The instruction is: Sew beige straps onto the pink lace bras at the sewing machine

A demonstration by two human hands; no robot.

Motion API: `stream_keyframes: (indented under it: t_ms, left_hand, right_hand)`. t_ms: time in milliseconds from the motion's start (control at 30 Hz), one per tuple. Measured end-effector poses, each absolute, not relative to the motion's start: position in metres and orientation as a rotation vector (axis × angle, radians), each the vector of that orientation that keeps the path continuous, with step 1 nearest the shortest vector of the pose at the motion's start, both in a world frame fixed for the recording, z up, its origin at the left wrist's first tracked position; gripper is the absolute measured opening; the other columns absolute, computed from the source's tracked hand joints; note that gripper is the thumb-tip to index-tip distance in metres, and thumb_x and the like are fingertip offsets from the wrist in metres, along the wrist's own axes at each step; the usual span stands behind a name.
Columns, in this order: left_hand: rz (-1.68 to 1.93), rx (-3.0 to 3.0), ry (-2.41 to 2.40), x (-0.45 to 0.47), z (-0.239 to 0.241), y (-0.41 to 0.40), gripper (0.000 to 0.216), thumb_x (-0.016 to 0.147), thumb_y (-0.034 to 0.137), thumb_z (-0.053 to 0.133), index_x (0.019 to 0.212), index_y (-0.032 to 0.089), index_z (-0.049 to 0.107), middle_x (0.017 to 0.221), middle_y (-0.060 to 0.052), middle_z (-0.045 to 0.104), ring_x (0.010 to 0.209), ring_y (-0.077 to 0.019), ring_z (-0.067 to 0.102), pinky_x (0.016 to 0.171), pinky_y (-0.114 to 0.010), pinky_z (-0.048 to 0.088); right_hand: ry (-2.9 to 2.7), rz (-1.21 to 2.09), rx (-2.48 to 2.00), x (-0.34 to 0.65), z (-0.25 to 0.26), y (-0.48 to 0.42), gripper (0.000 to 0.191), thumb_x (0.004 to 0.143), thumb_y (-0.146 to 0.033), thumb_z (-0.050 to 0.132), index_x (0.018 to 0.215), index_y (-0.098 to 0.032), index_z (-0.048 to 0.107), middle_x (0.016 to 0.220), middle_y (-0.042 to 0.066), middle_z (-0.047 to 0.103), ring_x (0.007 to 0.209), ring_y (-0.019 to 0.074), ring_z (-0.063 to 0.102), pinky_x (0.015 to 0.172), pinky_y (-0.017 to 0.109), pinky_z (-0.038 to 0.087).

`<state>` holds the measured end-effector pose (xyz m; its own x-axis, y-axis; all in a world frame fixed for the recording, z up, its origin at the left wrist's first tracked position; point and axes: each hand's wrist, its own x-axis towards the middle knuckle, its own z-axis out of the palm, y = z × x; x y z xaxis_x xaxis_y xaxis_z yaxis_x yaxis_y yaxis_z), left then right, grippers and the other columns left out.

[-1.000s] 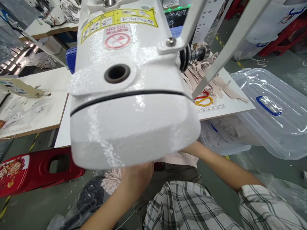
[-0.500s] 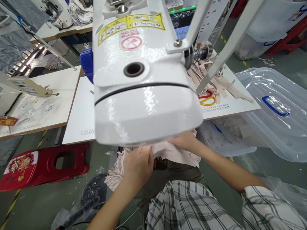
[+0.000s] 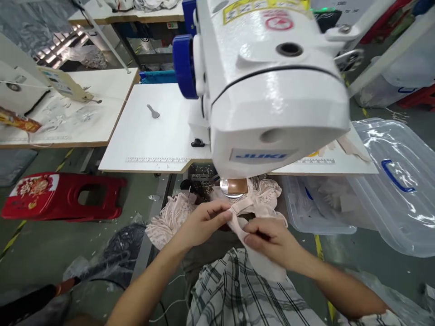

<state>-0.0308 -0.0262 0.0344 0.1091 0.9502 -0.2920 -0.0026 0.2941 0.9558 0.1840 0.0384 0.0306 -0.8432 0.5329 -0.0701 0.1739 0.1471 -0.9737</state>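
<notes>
Pale pink fabric [image 3: 256, 260] stretches between my hands, below the head of a white sewing machine [image 3: 272, 108]. My left hand [image 3: 205, 220] pinches its upper end between thumb and fingers, close to a narrow strap-like edge. With curled fingers, my right hand [image 3: 270, 240] grips the same piece lower down, and its free end hangs over my lap. Behind the hands, ruffled pink lace [image 3: 267, 192] lies by the machine's metal bed [image 3: 234, 186]. A bunch of pale pink lace pieces [image 3: 170, 217] sits left of my left hand.
The machine stands in a white table [image 3: 152, 136] with a printed ruler edge. A clear plastic box lid [image 3: 404, 199] and a bin [image 3: 322, 217] are at the right. A red stool [image 3: 64, 197] is on the floor at left, near a dark plastic bag [image 3: 124, 249].
My view has shifted, so the machine head appears further right and higher. Both hands have come out from under it toward me, with the pink fabric still held.
</notes>
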Motion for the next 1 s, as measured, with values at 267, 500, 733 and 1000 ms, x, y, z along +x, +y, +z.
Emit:
stream_keyframes:
  t_ms: [267, 500, 733, 1000]
  left_hand:
    - [0.748, 1.186, 1.689, -0.079, 0.044, -0.059, 0.032, 0.093, 0.044, 0.051, 0.081, 0.018, 0.067, 0.072, -0.001, 0.061, 0.065, -0.0147, 0.052, 0.058, -0.025, 0.039]
    - [0.967, 1.082, 2.03, -0.054, -0.022, -0.054, 0.026, 0.087, 0.042, 0.056, 0.078, 0.019, 0.062, 0.078, -0.005, 0.065, 0.075, -0.0196, 0.06, 0.066, -0.03, 0.049]
    - [1.07, 0.959, 1.779, -0.022, -0.045, -0.051, 0.039, 0.094, 0.046, 0.041, 0.084, 0.017, 0.066, 0.079, -0.005, 0.068, 0.078, -0.0195, 0.064, 0.068, -0.027, 0.05]
    - [1.051, 1.133, 1.79, -0.016, -0.023, -0.058, 0.032, 0.096, 0.036, 0.043, 0.095, 0.018, 0.069, 0.087, -0.007, 0.073, 0.078, -0.0199, 0.065, 0.069, -0.027, 0.049]
  right_hand:
    - [-1.365, 2.37, -0.758, 0.088, -0.024, 0.025, 0.057, 0.072, -0.065, 0.074, 0.107, -0.021, 0.063, 0.087, 0.002, 0.06, 0.079, 0.0164, 0.056, 0.071, 0.03, 0.049]
    - [-1.338, 1.844, -1.019, 0.089, -0.066, 0.022, 0.029, 0.08, -0.049, 0.069, 0.083, -0.022, 0.058, 0.077, 0.001, 0.061, 0.072, 0.0173, 0.06, 0.069, 0.032, 0.053]
    - [-2.19, 1.158, -0.785, 0.126, -0.075, 0.024, 0.018, 0.09, -0.039, 0.058, 0.086, -0.024, 0.067, 0.09, 0.009, 0.067, 0.089, 0.0265, 0.064, 0.077, 0.042, 0.055]
    - [-2.228, 1.21, -0.895, 0.129, -0.06, 0.036, 0.033, 0.094, -0.044, 0.054, 0.117, -0.025, 0.068, 0.102, 0.009, 0.067, 0.071, 0.0181, 0.062, 0.068, 0.035, 0.056]
